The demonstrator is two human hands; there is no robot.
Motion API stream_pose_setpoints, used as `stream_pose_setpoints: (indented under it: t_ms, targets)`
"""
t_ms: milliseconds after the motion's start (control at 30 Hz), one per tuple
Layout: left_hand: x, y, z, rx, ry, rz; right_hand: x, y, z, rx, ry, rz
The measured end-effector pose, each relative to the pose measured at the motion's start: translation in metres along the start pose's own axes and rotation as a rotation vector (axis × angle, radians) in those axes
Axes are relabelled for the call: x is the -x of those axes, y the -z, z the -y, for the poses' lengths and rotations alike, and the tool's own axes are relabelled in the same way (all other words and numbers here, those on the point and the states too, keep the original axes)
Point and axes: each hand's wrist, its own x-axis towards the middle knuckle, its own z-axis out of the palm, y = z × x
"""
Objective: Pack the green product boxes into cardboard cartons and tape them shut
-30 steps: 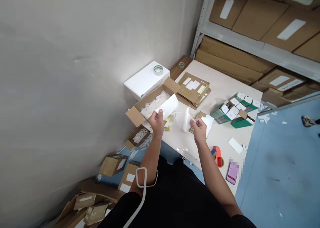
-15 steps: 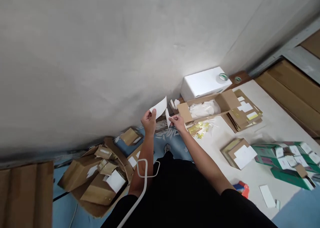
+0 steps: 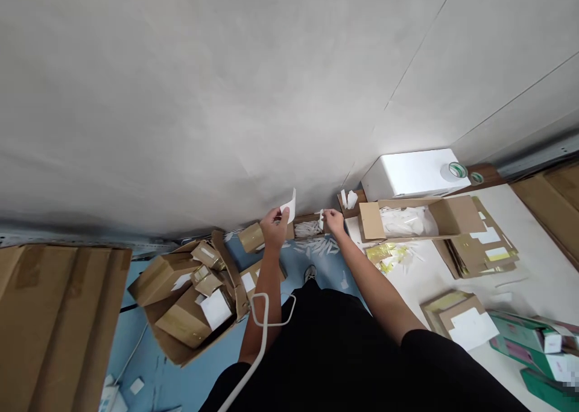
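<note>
My left hand [image 3: 275,228] pinches a white label sheet [image 3: 289,206], which curves upward between thumb and fingers. To its right, my right hand [image 3: 333,221] is closed on a small white paper strip [image 3: 321,220]. The hands are apart, held out over the floor close to the wall. Below and between them sits a low cardboard box of white paper scraps [image 3: 307,228], with more scraps [image 3: 322,245] scattered on the blue floor in front of it.
An open carton of packed boxes [image 3: 185,358] stands on the floor at left. On the white table [image 3: 402,288] at right are a long box with white contents [image 3: 456,216], flattened cardboard [image 3: 493,237] and green boxes [image 3: 515,339]. Tape rolls [image 3: 458,170] rest on a white foam box [image 3: 411,174].
The view has swung left, so the table has shifted right. My hands have moved apart, with the sheet in the left and a narrower-looking strip in the right.
</note>
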Motion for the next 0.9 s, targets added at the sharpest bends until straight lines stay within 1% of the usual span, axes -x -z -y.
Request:
stream_pose_setpoints:
  t_ms: [67, 133, 233, 300, 367, 467, 533, 600, 700, 767, 833, 867, 900]
  targets:
    - [-0.001, -0.014, -0.005, -0.021, -0.074, 0.018, 0.013, 0.015, 0.012, -0.169, 0.004, 0.005]
    - [0.001, -0.035, -0.016, -0.017, -0.172, 0.064, 0.031, 0.033, 0.029, -0.266, 0.058, 0.032]
    - [0.011, -0.073, -0.039, 0.041, -0.353, 0.182, 0.060, 0.065, 0.056, -0.331, 0.136, 0.011]
    - [0.021, -0.100, -0.057, 0.083, -0.470, 0.284, 0.079, 0.088, 0.071, -0.387, 0.144, -0.021]
    - [0.034, -0.125, -0.073, 0.111, -0.562, 0.392, 0.096, 0.112, 0.081, -0.453, 0.131, -0.096]
    - [0.059, -0.163, -0.090, 0.127, -0.650, 0.542, 0.120, 0.149, 0.085, -0.550, 0.099, -0.295]
    - [0.078, -0.189, -0.101, 0.140, -0.684, 0.633, 0.134, 0.176, 0.079, -0.590, 0.082, -0.436]
    - [0.101, -0.216, -0.114, 0.168, -0.707, 0.729, 0.148, 0.204, 0.068, -0.602, 0.066, -0.565]
    - [0.141, -0.251, -0.136, 0.218, -0.741, 0.887, 0.168, 0.247, 0.042, -0.583, 0.021, -0.748]
    - [0.167, -0.270, -0.149, 0.223, -0.754, 1.014, 0.182, 0.274, 0.021, -0.569, -0.010, -0.863]
    - [0.193, -0.285, -0.155, 0.211, -0.712, 1.157, 0.196, 0.299, -0.001, -0.554, -0.021, -0.959]
    - [0.205, -0.293, -0.155, 0.215, -0.647, 1.214, 0.203, 0.310, -0.012, -0.540, -0.023, -0.988]
    - [0.217, -0.300, -0.154, 0.232, -0.548, 1.255, 0.209, 0.321, -0.023, -0.520, -0.027, -0.997]
